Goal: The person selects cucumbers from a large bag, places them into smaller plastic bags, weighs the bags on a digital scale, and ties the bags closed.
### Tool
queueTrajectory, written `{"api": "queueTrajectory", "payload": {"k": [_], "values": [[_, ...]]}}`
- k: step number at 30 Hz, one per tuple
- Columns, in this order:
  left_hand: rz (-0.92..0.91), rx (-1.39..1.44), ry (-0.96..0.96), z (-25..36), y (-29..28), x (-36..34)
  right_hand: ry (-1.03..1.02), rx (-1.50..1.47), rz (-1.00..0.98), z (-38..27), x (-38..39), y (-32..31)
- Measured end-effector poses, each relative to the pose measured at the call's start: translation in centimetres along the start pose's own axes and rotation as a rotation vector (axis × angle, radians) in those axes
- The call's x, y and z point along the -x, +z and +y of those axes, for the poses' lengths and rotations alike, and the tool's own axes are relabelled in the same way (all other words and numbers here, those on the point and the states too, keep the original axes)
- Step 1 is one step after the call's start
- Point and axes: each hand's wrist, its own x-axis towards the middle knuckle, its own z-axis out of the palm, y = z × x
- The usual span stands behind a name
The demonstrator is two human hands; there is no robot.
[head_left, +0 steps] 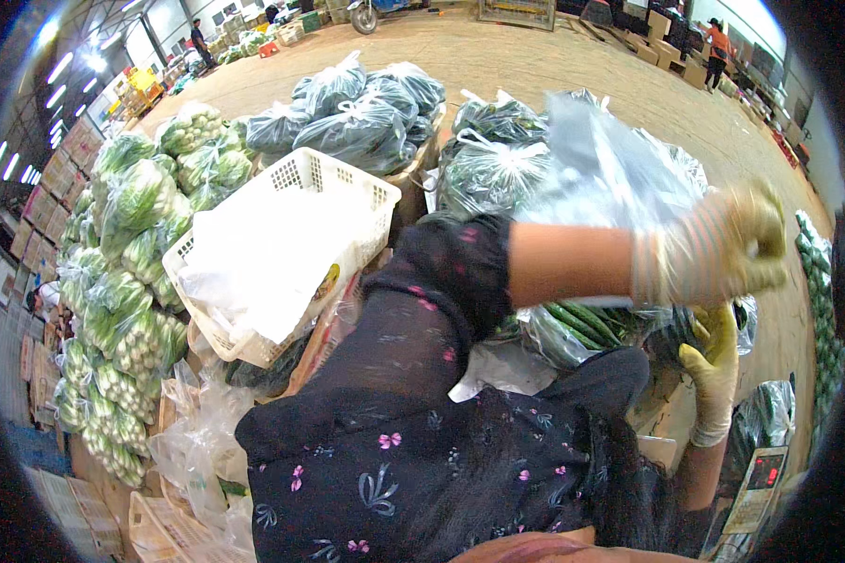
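Note:
My left forearm reaches across to the right, and my left hand (723, 244), in a pale glove, is curled closed and smeared by motion. What its fingers hold cannot be made out. Just behind that wrist a clear plastic bag (601, 159) stands up, blurred. Lower down, my right hand (715, 371), in a yellowish glove, has thumb and fingers around a dark plastic-wrapped bundle (671, 336). Left of this bundle, long green cucumbers (582, 324) lie in an opened clear bag, partly covered by my left arm.
A cream plastic crate (371, 192) with white sheets stands left of my arm. Bagged pale-stemmed greens (127, 310) are stacked at far left. Tied bags of dark green vegetables (366, 113) sit beyond. A scale display (765, 469) is at lower right. People (716, 54) stand far off.

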Motion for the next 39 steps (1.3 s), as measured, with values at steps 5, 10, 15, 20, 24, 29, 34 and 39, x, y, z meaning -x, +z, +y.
{"api": "queueTrajectory", "payload": {"k": [5, 10, 15, 20, 24, 29, 34, 39], "values": [[-0.021, 0.238, -0.195, -0.2, 6.7, 1.9, 0.238, -0.096, 0.047, 4.3, 1.8, -2.3], [-0.038, 0.098, -0.434, -1.7, 5.5, 0.0, 0.153, 0.134, 0.149, 5.6, 5.1, -8.6], [-0.218, -0.078, -0.267, -10.2, 8.7, 0.1, 0.158, -0.254, 0.35, 3.4, 8.3, -12.4], [-0.412, 0.236, -1.293, -6.0, 11.7, 2.9, 0.139, -0.606, 0.582, 4.3, 12.1, -16.8], [-0.164, 0.605, -1.01, -8.0, 10.4, 9.9, 0.065, -0.704, 0.654, 4.7, 13.6, -18.6], [-0.39, 0.568, -1.1, -1.5, 16.9, 15.4, 0.059, -0.489, 0.927, 5.5, 21.9, -22.2], [-0.43, 0.33, -0.621, 1.7, 19.3, 16.3, 0.135, -0.544, 0.959, 4.1, 22.7, -18.4], [-0.584, 0.386, -0.781, 3.6, 21.1, 13.7, 0.095, -0.255, 0.918, 4.3, 24.3, -18.5]]}}
